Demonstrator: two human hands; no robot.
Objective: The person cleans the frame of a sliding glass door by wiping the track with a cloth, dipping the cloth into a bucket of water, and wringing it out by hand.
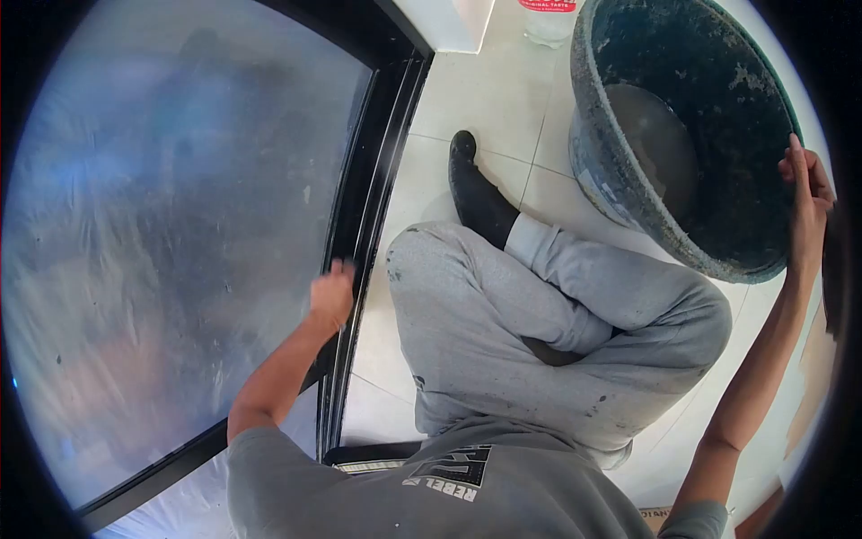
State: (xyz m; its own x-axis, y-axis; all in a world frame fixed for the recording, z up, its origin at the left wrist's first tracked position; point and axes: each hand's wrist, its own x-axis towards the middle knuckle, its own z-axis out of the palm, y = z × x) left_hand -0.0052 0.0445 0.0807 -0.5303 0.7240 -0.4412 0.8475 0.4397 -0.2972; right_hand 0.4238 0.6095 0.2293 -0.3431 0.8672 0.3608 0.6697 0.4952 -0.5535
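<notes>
My right hand (811, 184) grips the rim of a large dark green bucket (736, 108), fingers on the outside and thumb along the edge. Grey, cloudy water (648, 144) lies in the bottom, and dried grey residue coats the rim and wall. At the left, my left hand (333, 292) is closed beside the black frame (352, 211) of a glass panel. Its fingertips are smeared by motion, so anything small between them is hidden. The panel (189, 242) looks hazy, with plastic sheeting visible at it.
My crossed legs in stained grey trousers (530, 332) and a black boot (476, 184) occupy the pale tiled floor (485, 99) between frame and bucket. A clear container with a red label (548, 20) stands behind the bucket. A white wall corner (453, 22) is at the top.
</notes>
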